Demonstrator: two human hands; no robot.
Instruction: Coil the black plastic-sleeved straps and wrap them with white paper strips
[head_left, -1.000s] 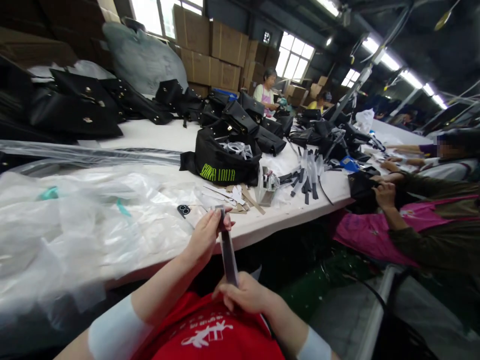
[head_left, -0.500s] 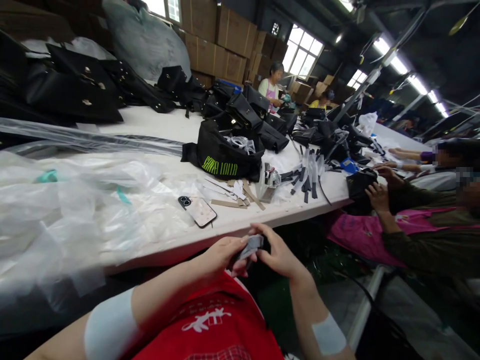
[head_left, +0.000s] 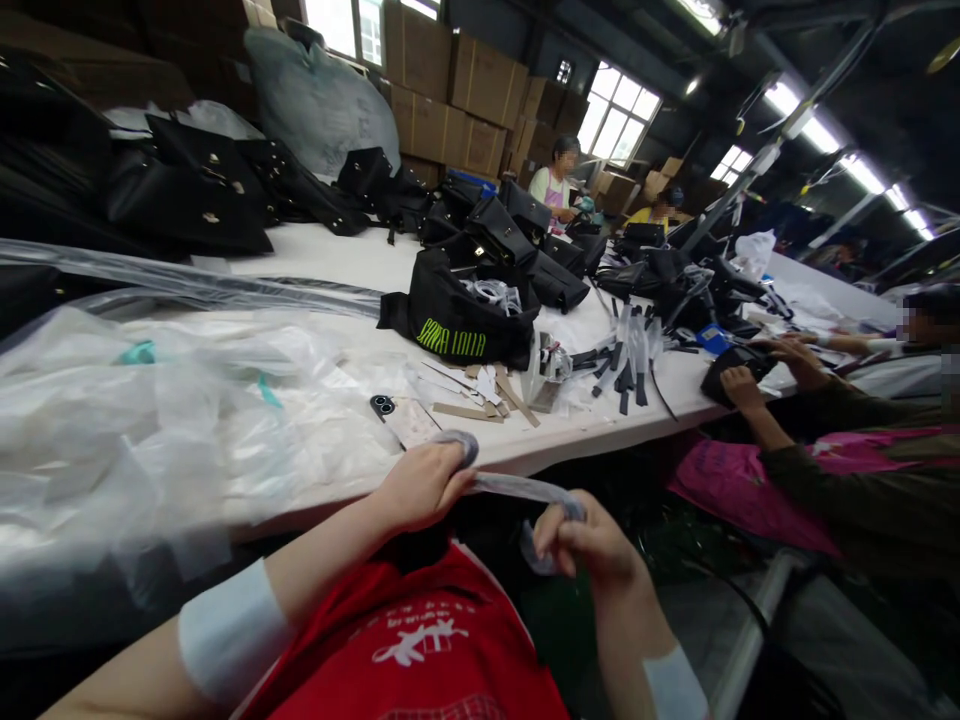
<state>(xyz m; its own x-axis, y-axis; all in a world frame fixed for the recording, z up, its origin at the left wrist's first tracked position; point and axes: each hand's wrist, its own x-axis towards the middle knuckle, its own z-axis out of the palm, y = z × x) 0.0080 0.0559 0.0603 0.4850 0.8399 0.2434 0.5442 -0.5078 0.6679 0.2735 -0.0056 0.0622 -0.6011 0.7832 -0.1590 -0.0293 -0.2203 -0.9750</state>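
Note:
My left hand (head_left: pixel 420 487) is closed around one end of a thin clear plastic sleeve (head_left: pixel 517 487), and my right hand (head_left: pixel 589 545) is closed on its other end. The sleeve stretches between them over my lap, just below the white table's front edge (head_left: pixel 525 455). A phone (head_left: pixel 397 415) lies on the table right beyond my left hand. A black bag with green lettering (head_left: pixel 454 320) stands further back.
Clear plastic bags (head_left: pixel 150 420) cover the table's left side. Cardboard strips (head_left: pixel 480 395) and black straps (head_left: pixel 622 360) lie in the middle, more black bags (head_left: pixel 195 185) behind. Another person's hands (head_left: pixel 750 380) hold a black piece at the right. Cardboard boxes (head_left: pixel 450 100) are stacked at the back.
My hands were together on a bunched piece half a second ago; they have moved apart, the right one down and rightward, drawing the plastic sleeve out between them.

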